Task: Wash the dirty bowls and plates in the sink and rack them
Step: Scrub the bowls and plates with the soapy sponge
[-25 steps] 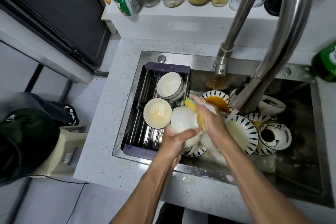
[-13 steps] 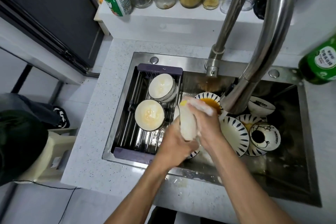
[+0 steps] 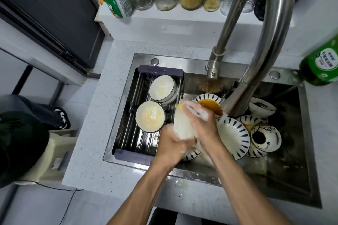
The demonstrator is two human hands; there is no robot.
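Now, over the sink (image 3: 309,184), the left hand (image 3: 172,146) grips a soapy white bowl (image 3: 182,126) held on edge, fingers curled under it. The right hand (image 3: 203,122) presses a yellow sponge (image 3: 180,105) to its rim, fingers closed round it. Rack (image 3: 128,137) just left; dirty plates (image 3: 232,137) right.

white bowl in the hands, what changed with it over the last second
The white bowl was turned in the left hand: a second ago its broad soapy side faced the camera, now it shows narrow, edge-on. The right hand kept the yellow sponge against it. Both hands kept their grip. The two bowls on the rack and the dishes in the sink stayed put.
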